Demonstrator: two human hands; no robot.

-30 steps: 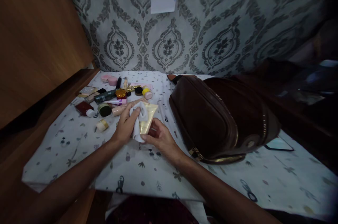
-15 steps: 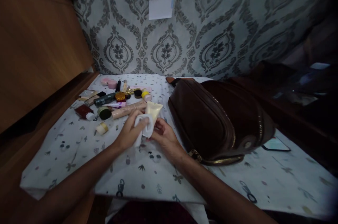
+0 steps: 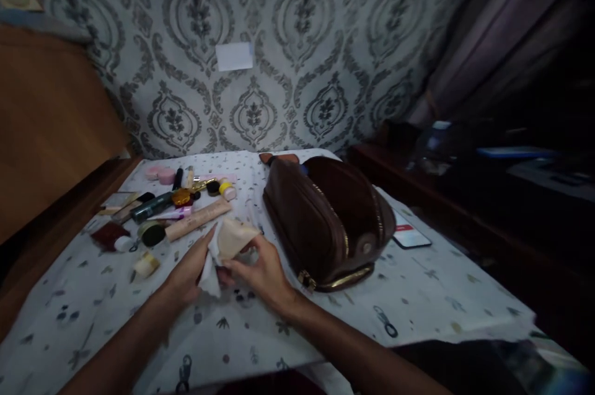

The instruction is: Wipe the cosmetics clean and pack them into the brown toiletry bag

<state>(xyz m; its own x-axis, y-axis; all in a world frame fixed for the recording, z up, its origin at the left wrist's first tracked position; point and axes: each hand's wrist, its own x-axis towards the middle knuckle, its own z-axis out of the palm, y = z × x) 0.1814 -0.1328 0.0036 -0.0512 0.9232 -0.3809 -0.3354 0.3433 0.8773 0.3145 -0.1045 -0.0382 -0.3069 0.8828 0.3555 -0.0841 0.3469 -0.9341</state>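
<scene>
A pale cream squeeze tube [image 3: 233, 237] is held between my two hands above the table, tilted, its wide flat end toward the upper right. My left hand [image 3: 189, 270] is closed around a white cloth or wipe [image 3: 211, 274], which presses against the left side of the tube and hangs down below it. With fingers bent, my right hand [image 3: 264, 271] grips the tube from the right. The tube's lower end is hidden by the cloth and fingers. Just beyond my left hand lies a long beige tube [image 3: 198, 220].
Left are many cosmetics, including a small cream jar [image 3: 145, 265], a dark red bottle [image 3: 108, 236], a dark green tube [image 3: 151, 207] and a yellow-banded jar [image 3: 227, 190]. A brown leather bag [image 3: 320, 221] stands right, a phone [image 3: 411, 236] beyond it. Patterned cloth covers the table [image 3: 260, 339].
The view has swung right and up. The squeeze tube has turned in my hands, its flat end tipping further to the right. The cloth has shifted with my left hand.
</scene>
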